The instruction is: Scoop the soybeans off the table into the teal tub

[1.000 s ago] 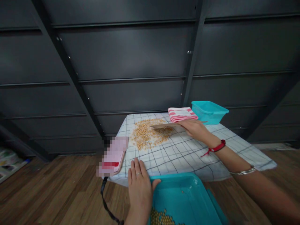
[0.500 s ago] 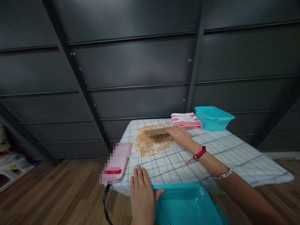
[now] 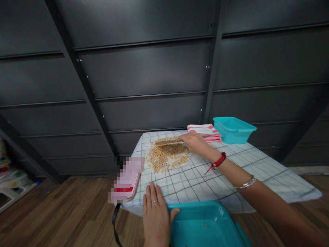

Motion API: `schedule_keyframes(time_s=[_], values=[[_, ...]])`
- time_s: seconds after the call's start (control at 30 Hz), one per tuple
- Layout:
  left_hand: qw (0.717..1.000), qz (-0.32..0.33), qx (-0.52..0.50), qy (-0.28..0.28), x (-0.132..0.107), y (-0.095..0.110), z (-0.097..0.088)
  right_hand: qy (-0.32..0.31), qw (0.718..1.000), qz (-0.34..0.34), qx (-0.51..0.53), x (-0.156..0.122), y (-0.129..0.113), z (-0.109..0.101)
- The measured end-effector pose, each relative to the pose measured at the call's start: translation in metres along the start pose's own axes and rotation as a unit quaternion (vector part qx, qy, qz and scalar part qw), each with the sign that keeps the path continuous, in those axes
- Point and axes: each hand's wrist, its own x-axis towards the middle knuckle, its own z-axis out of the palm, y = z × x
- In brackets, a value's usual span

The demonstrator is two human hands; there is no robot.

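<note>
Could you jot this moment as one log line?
right hand: holds board at beans | left hand: flat on cloth, thumb at near tub | back: towel, far tub

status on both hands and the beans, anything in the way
Right hand gripping cardboard piece over beans. Left hand flat, thumb at turquoise tub. Beans spread loose on checked cloth. Striped towel close beyond right hand.
</note>
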Motion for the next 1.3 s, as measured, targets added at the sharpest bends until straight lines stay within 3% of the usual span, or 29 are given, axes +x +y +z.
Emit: schedule_keyframes(time_s=[0.13,0.23,0.57,0.77,1.0,1.3], values=[[1.0,0.014,0.0,0.004,0.001,-0.002,-0.001,-0.013,1.0,-0.008,0.002,0.02,-0.009,0.015],[1.0,0.022,0.002,0.01,0.002,-0.004,-0.003,-0.027,0.999,-0.03,0.006,0.024,-0.01,0.013],[1.0,0.001,-0.014,-0.023,0.004,-0.003,-0.009,-0.052,0.996,-0.076,0.017,-0.001,0.016,-0.028],[0.999,-0.009,-0.013,-0.05,0.008,-0.001,-0.016,-0.03,0.998,-0.049,0.01,0.0,0.015,-0.025],[0.996,-0.011,-0.019,-0.082,0.011,0.0,-0.02,-0.041,0.996,-0.073,0.022,0.003,-0.004,-0.012],[0.996,-0.013,-0.02,-0.086,0.01,0.0,-0.019,-0.041,0.994,-0.089,0.042,-0.03,0.009,-0.028]])
